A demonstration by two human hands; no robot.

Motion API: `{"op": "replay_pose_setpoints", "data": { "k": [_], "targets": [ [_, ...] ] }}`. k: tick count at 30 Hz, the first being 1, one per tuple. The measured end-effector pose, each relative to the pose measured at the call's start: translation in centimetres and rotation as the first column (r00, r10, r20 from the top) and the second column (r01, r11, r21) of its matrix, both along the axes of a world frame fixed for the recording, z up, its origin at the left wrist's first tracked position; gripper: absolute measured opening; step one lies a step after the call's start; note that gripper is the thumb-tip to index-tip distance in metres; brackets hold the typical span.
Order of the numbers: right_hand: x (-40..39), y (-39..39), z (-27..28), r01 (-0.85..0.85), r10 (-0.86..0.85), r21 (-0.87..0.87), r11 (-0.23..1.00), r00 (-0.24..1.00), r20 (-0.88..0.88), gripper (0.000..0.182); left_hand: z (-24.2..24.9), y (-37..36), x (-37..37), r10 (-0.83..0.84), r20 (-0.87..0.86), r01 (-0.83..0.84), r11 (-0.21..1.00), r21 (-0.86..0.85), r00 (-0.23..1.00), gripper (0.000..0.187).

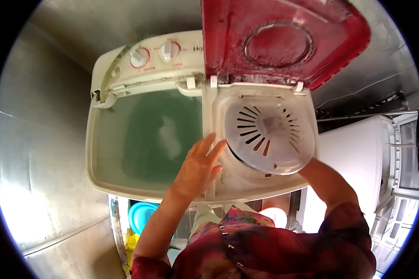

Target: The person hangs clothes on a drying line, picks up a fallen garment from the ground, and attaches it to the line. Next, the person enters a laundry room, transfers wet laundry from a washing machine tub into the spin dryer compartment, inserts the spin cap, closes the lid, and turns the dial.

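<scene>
"How many knobs are there?"
"Two knobs (154, 54), and by them the letters 'Ho'."
"And the hands?"
"The left hand (198, 167) lies flat and open by the one round white cover (268, 135). The right hand is hidden under the cover, so I can't tell. One red lid (284, 39) stands up behind."

The water tub (144, 139) on the left is wide open. On the right, a white cover (267, 137) blocks the hole, and the red lid (284, 39) stands up behind.

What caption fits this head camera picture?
Left hand rests beside the slotted spinner cover of a twin-tub washer, red lid open.
</scene>
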State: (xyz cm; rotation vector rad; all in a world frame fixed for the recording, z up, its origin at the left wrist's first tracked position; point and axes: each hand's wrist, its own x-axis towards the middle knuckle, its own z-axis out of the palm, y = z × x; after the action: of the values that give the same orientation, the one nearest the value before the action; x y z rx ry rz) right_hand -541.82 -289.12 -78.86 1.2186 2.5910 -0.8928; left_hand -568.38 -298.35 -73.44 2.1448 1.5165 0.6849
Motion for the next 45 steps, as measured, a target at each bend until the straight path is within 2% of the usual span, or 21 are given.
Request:
{"op": "replay_pose_setpoints", "data": {
  "k": [3,5,6,8,10,11,12,16,17,19,21,23,26,30,36,37,39,41,42,43,45],
  "targets": [
    [0.9,-6.4,4.9,0.009,-0.01,-0.117,0.993,1.0,-0.011,0.036,-0.6,-2.0,-2.0,0.005,-0.038,-0.004,0.999,0.038,0.999,0.051],
    [3.8,-10.0,6.6,-0.239,0.301,0.436,0.868,0.95,-0.078,0.031,-1.2,-4.1,-4.4,0.033,-0.099,-0.029,0.999,0.042,0.995,0.047],
    [4.1,-10.5,9.8,-0.375,0.356,0.157,0.914,0.925,0.135,0.027,-1.6,-5.3,-5.5,0.102,-0.109,-0.095,0.993,0.065,0.989,0.041],
    [4.3,-9.9,14.3,-0.215,0.143,0.223,0.951,0.943,0.299,0.026,-2.4,-7.5,-7.2,0.168,-0.12,-0.157,0.983,0.098,0.979,0.036],
    [3.5,-4.6,18.7,-0.103,0.336,0.812,0.574,0.935,-0.118,0.031,-2.8,-8.8,-8.2,0.266,-0.242,-0.292,0.953,-0.081,0.933,0.023],
    [2.3,-2.8,22.4,0.02,0.128,0.776,0.63,0.983,-0.13,0.037,-3.2,-9.2,-8.2,0.261,-0.248,-0.286,0.956,-0.071,0.933,0.023],
    [1.0,-0.2,24.8,0.055,0.203,0.927,0.371,0.969,-0.138,0.037,-3.7,-9.4,-8.1,0.308,-0.321,-0.349,0.934,-0.077,0.896,0.02],
    [-2.2,9.8,29.8,0.156,0.174,0.988,0.004,0.973,-0.155,0.041,-4.5,-9.2,-7.8,0.434,-0.322,-0.486,0.868,-0.099,0.841,0.016],
    [-2.2,10.9,29.9,0.165,0.176,0.986,0.003,0.971,-0.163,0.041,-4.2,-9.2,-7.7,0.436,-0.328,-0.489,0.868,-0.093,0.838,0.016],
    [-2.9,11.4,30.0,0.342,-0.169,0.811,0.474,0.94,-0.298,0.037,-3.6,-9.2,-7.6,0.418,-0.341,-0.472,0.877,-0.088,0.842,0.014],
    [-2.2,8.6,32.3,0.022,-0.179,0.792,0.61,0.978,0.11,0.036,-3.6,-9.4,-7.9,0.418,-0.324,-0.47,0.877,-0.1,0.849,0.014],
    [-1.5,3.0,32.1,-0.102,0.033,0.446,0.889,0.986,0.161,0.035,-3.7,-9.3,-7.7,0.418,-0.29,-0.466,0.877,-0.116,0.861,0.015],
    [1.1,-2.9,23.3,-0.447,0.441,0.629,0.637,0.88,0.179,0.045,-4.3,-9.1,-8.0,0.478,-0.181,-0.506,0.846,-0.17,0.86,0.02],
    [1.7,-9.9,11.0,-0.425,0.342,0.511,0.748,0.905,0.252,0.038,-5.3,-8.5,-8.8,0.633,0.095,-0.556,0.734,-0.39,0.769,0.034],
    [3.8,-5.7,8.5,-0.365,0.339,0.33,0.871,0.931,0.135,0.029,-5.5,-7.1,-7.7,0.616,-0.363,-0.71,0.658,-0.251,0.699,0.029],
    [4.0,-2.0,12.0,-0.283,0.366,0.596,0.751,0.931,-0.019,0.012,-4.9,-7.0,-6.9,0.637,-0.401,-0.739,0.648,-0.184,0.658,0.028],
    [5.1,5.1,16.8,-0.106,-0.101,0.764,0.636,0.971,0.218,0.01,-3.4,-6.6,-5.8,0.667,-0.434,-0.779,0.609,-0.15,0.605,0.024],
    [10.0,14.7,16.9,0.095,-0.117,0.988,0.121,0.99,-0.081,0.019,-3.9,-6.8,-6.0,0.678,-0.406,-0.776,0.615,-0.142,0.612,0.023],
    [11.9,18.8,18.2,-0.058,-0.226,0.994,-0.094,0.973,0.036,0.023,-4.1,-6.8,-6.1,0.69,-0.377,-0.773,0.62,-0.132,0.618,0.021],
    [14.3,24.2,17.6,0.252,-0.206,0.954,-0.163,0.937,-0.283,0.026,-4.1,-6.7,-6.0,0.69,-0.382,-0.775,0.619,-0.13,0.615,0.021],
    [15.4,27.1,20.2,0.405,-0.406,0.913,-0.055,0.826,-0.391,0.034,-3.8,-6.7,-5.9,0.72,-0.322,-0.779,0.618,-0.106,0.615,0.019]
  ]
}}
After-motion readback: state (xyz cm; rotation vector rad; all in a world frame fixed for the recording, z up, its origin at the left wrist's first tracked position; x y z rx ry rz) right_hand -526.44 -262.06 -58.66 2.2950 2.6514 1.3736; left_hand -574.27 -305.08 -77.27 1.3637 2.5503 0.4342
